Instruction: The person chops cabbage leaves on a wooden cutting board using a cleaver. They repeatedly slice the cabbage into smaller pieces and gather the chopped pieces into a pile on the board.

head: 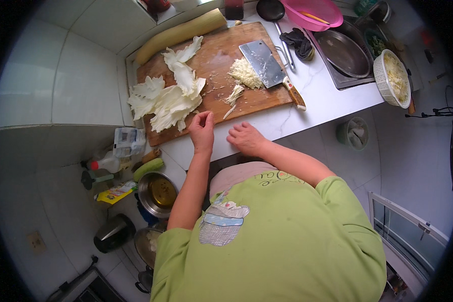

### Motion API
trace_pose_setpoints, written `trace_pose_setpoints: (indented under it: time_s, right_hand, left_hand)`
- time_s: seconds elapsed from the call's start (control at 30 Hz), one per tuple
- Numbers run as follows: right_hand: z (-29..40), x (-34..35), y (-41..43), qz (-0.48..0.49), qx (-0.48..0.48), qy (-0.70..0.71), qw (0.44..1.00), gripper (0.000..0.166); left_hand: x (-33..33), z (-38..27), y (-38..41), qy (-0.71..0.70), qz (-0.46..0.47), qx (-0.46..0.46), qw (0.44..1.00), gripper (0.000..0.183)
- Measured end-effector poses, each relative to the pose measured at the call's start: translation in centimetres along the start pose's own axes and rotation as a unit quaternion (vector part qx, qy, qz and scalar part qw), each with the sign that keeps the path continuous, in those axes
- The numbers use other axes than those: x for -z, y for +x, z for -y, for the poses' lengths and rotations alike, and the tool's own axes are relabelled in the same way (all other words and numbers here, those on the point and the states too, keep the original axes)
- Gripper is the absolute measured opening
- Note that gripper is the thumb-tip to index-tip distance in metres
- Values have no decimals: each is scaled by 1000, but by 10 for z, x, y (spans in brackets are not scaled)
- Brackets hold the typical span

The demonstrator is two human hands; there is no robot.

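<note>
My left hand (202, 133) is at the front edge of a wooden cutting board (221, 49). Its thumb and forefinger meet in a ring, with nothing visible between them. Over the white counter's front edge, my right hand (248, 139) is palm down with bent fingers; its underside is hidden. Pale cabbage leaves (177, 102) lie on the board's left part. A mound of finely chopped cabbage (245, 71) sits further right, with a few thin strips (234, 95) in front. A cleaver (262, 62) lies flat, its blade partly over the mound and its handle (295, 95) past the board's edge.
Behind the board lies a long pale gourd (181, 34). A ladle (270, 10), dark cloth (299, 43) and pink basin (317, 15) are at the back right. Beside the sink's metal basin (343, 53) stands a white colander (383, 81) of shreds. A steel pot (156, 196) is at left.
</note>
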State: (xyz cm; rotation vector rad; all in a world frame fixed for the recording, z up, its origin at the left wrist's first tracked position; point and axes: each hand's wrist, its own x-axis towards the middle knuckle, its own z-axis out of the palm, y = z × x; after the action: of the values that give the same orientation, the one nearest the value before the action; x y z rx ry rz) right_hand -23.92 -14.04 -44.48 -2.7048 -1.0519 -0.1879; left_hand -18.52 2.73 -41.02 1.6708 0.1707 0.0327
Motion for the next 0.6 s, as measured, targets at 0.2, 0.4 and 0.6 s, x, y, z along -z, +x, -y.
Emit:
trace_pose_setpoints:
  time_s: [0.2,0.4,0.6]
  right_hand:
    - [-36,8,-31,-54,-153,54,985,6]
    - [-45,0,-35,-127,-219,105,962,14]
    - [-36,2,-36,3,-183,157,970,22]
  left_hand:
    - [4,5,-3,2,0,4,1000,10]
    - [-10,0,-6,6,-3,1,1000,9]
    - [-14,3,-7,2,3,-4,1000,8]
